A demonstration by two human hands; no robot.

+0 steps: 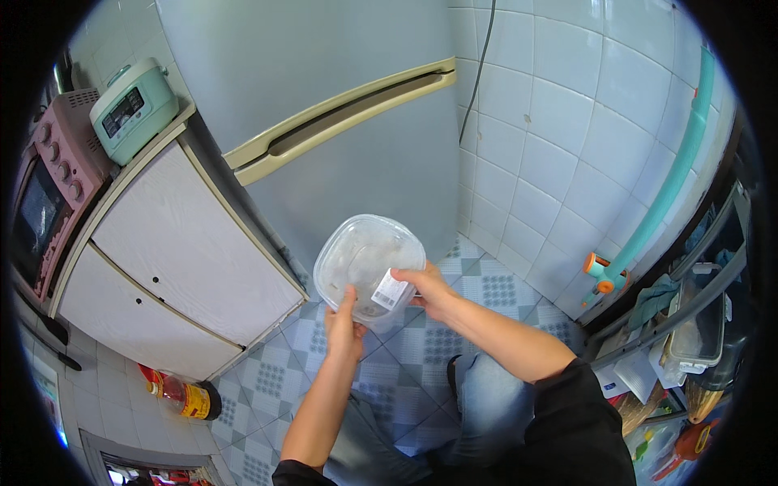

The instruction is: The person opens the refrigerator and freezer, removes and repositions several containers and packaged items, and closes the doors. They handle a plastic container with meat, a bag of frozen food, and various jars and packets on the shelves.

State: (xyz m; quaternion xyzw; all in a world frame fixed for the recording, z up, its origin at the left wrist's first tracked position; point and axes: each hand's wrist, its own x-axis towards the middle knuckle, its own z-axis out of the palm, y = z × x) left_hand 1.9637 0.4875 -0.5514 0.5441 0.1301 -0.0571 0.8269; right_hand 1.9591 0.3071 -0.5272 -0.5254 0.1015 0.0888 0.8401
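A lidded clear plastic food container [364, 255] is held up in front of me, over the tiled floor and before the lower door of the refrigerator [371, 158]. My left hand [345, 328] grips its near left edge, thumb on the lid. At the right edge, my right hand [428, 290] clasps it with the thumb pressed on a white printed label [389, 289] with a barcode. The lid looks cloudy, and what is inside cannot be made out. Both refrigerator doors look closed, with a cream handle strip [352, 115] between them.
Left stands a white cabinet [194, 225] bearing a mint rice cooker [135, 112] and a pink toaster oven [61, 164]. An oil bottle [185, 398] stands on the floor. A teal-handled tool [659, 200] leans on the right wall, near a cluttered rack [699, 297].
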